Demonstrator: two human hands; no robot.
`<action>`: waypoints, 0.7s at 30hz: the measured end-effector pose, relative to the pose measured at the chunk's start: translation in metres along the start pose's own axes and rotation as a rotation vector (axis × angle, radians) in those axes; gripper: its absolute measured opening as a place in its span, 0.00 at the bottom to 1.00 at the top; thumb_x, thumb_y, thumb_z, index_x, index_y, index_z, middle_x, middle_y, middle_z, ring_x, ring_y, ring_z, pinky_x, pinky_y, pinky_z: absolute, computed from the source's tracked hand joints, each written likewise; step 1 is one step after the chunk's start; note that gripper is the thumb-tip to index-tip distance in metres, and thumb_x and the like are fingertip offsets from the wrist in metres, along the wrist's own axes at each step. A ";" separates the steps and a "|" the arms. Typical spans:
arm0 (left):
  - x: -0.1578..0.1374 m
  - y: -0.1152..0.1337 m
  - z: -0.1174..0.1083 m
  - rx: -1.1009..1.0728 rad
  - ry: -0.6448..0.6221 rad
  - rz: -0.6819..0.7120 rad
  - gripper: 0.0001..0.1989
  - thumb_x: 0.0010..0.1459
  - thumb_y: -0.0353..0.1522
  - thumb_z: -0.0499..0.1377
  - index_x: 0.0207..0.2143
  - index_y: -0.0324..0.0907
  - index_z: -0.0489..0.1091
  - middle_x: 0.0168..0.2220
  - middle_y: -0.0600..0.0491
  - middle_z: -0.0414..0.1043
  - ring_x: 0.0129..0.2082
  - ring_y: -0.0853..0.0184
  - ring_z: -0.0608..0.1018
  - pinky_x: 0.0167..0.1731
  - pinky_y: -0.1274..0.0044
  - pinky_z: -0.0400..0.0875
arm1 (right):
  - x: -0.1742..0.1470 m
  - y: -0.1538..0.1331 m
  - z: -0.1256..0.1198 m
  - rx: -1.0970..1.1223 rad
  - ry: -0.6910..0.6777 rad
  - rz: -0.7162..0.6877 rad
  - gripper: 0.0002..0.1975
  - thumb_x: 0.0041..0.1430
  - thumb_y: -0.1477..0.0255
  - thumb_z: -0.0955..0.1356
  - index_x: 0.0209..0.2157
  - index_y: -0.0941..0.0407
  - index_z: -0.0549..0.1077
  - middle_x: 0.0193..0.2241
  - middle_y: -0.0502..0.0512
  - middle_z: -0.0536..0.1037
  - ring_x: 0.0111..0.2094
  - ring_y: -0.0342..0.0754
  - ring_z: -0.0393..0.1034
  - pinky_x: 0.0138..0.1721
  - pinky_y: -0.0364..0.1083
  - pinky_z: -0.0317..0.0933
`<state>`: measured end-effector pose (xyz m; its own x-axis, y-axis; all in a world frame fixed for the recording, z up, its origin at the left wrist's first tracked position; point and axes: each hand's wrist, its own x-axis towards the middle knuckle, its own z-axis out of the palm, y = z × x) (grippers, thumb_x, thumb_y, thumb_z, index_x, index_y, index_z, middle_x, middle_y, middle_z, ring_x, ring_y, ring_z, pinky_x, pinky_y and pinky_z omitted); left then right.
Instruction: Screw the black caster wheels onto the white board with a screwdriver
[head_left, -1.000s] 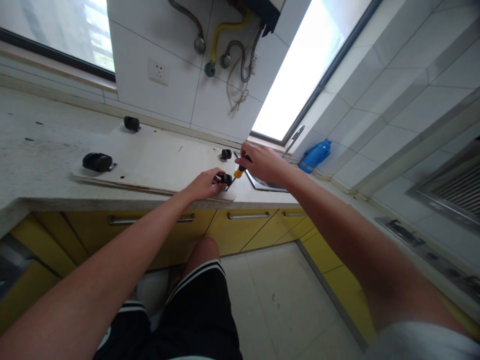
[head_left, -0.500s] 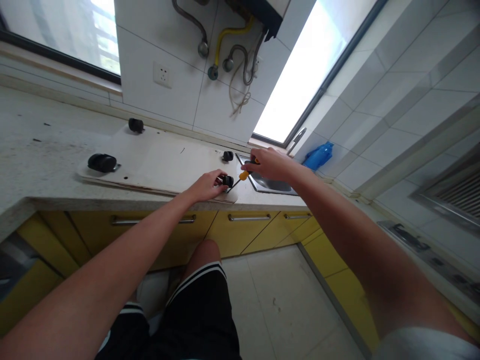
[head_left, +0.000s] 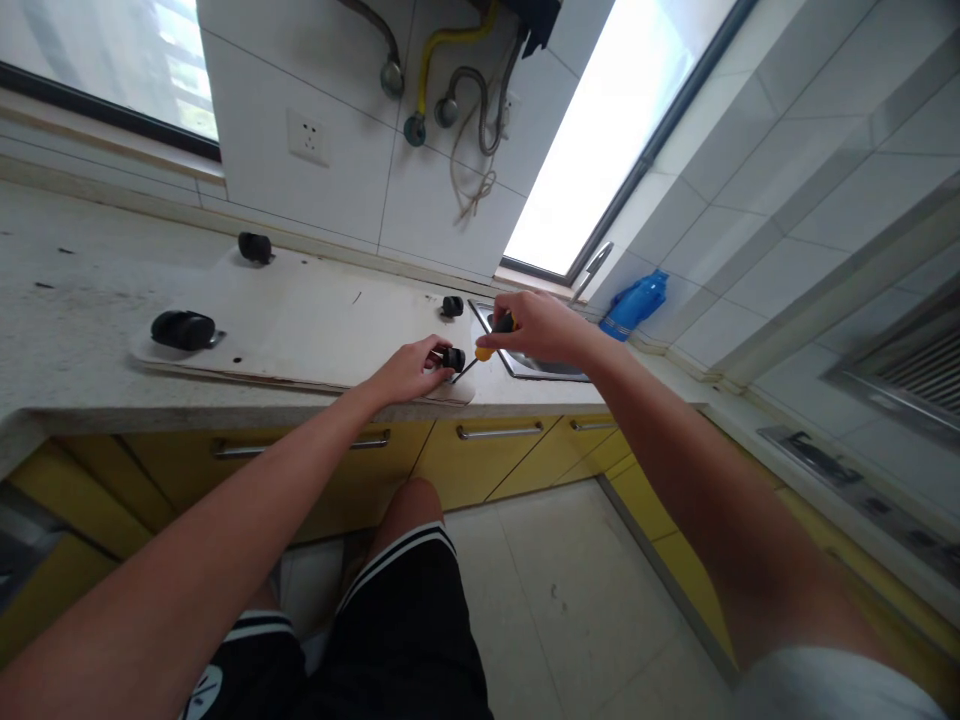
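Observation:
A white board (head_left: 315, 315) with rounded corners lies on the counter, with black caster wheels at its corners. My left hand (head_left: 411, 372) grips the near right caster wheel (head_left: 453, 360) between thumb and fingers. In my right hand (head_left: 531, 325) is a screwdriver (head_left: 484, 353) with a yellow and black handle; its shaft slants down to the left, and its tip is at the base of that caster. Behind it stands the far right caster (head_left: 451, 306). At the left end are a near caster (head_left: 183, 330) and a far caster (head_left: 255, 248).
A steel sink (head_left: 544, 370) with a tap (head_left: 596, 265) lies right of the board. A blue bottle-like item (head_left: 634, 305) stands by the wall corner. Yellow cabinets (head_left: 480, 465) run below the counter (head_left: 67, 375). Pipes (head_left: 472, 75) and a socket (head_left: 307, 138) are on the wall.
The camera view has shifted slightly. My right hand's grip on the screwdriver handle has turned a little; the left hand stays on the same caster.

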<state>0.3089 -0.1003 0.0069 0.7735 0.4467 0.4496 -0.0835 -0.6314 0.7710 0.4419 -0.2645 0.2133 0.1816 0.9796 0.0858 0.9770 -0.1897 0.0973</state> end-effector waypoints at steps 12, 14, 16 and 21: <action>-0.002 -0.005 0.003 0.081 0.012 0.057 0.27 0.66 0.43 0.65 0.62 0.39 0.75 0.57 0.41 0.81 0.50 0.55 0.85 0.54 0.61 0.81 | -0.045 0.003 0.054 0.214 0.428 0.153 0.22 0.64 0.48 0.75 0.38 0.53 0.76 0.28 0.49 0.79 0.28 0.44 0.67 0.33 0.47 0.57; -0.003 -0.005 0.003 0.088 0.019 0.057 0.26 0.67 0.43 0.65 0.62 0.38 0.74 0.55 0.42 0.81 0.49 0.56 0.85 0.53 0.63 0.81 | -0.044 0.001 0.059 0.246 0.482 0.098 0.22 0.65 0.49 0.76 0.43 0.54 0.75 0.32 0.50 0.81 0.29 0.44 0.70 0.33 0.46 0.59; -0.004 -0.003 0.001 0.090 0.017 0.049 0.27 0.67 0.44 0.65 0.62 0.38 0.74 0.55 0.42 0.81 0.48 0.56 0.85 0.53 0.63 0.82 | -0.041 -0.002 0.062 0.258 0.497 0.010 0.20 0.68 0.53 0.75 0.47 0.54 0.74 0.34 0.49 0.81 0.28 0.42 0.70 0.33 0.45 0.60; -0.005 0.000 -0.002 0.096 0.003 0.048 0.27 0.69 0.48 0.65 0.62 0.41 0.74 0.55 0.43 0.81 0.47 0.57 0.85 0.53 0.63 0.82 | -0.036 -0.005 0.066 0.272 0.529 -0.089 0.19 0.73 0.59 0.73 0.58 0.53 0.71 0.39 0.50 0.82 0.27 0.41 0.68 0.35 0.47 0.65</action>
<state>0.3040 -0.1013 0.0061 0.7684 0.4161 0.4862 -0.0597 -0.7099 0.7018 0.4381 -0.2946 0.1438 0.0859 0.8116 0.5779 0.9921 -0.0166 -0.1242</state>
